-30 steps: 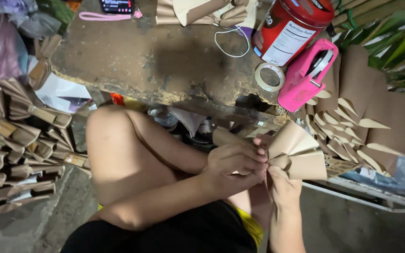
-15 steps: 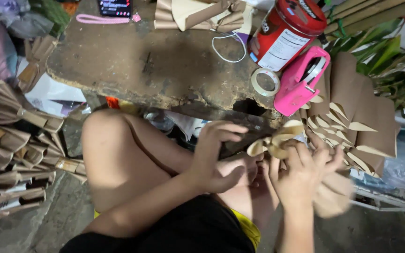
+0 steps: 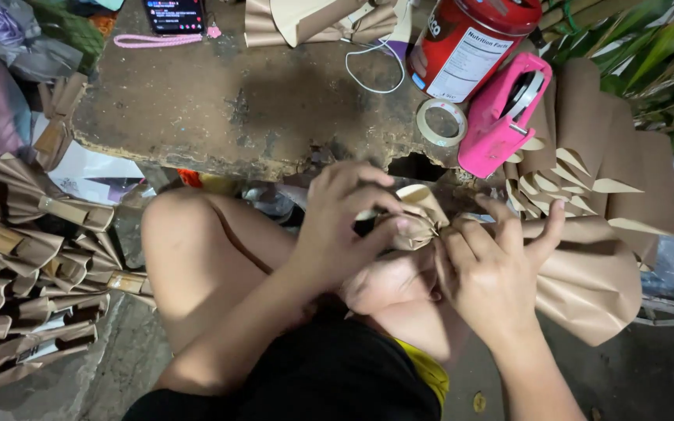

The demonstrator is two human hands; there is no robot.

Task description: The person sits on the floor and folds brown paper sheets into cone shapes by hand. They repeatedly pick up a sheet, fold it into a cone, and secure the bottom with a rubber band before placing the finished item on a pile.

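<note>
Hands pinching creased brown paper fan (image 3: 587, 273), rough wooden table (image 3: 220, 101)

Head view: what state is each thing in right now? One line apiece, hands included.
Left hand: fingers curled, pinching the brown paper piece.
Right hand: fingers spread, gripping the paper beside the left.
Brown paper piece: gathered tight at the pinch, fanning out to the right.
Red canister: upright, lid on.
Pink tape dispenser: on the bench edge, roll loaded.
Loose tape roll: lying flat.
Phone: screen lit.
Folded paper pieces: heaped at left.
</note>
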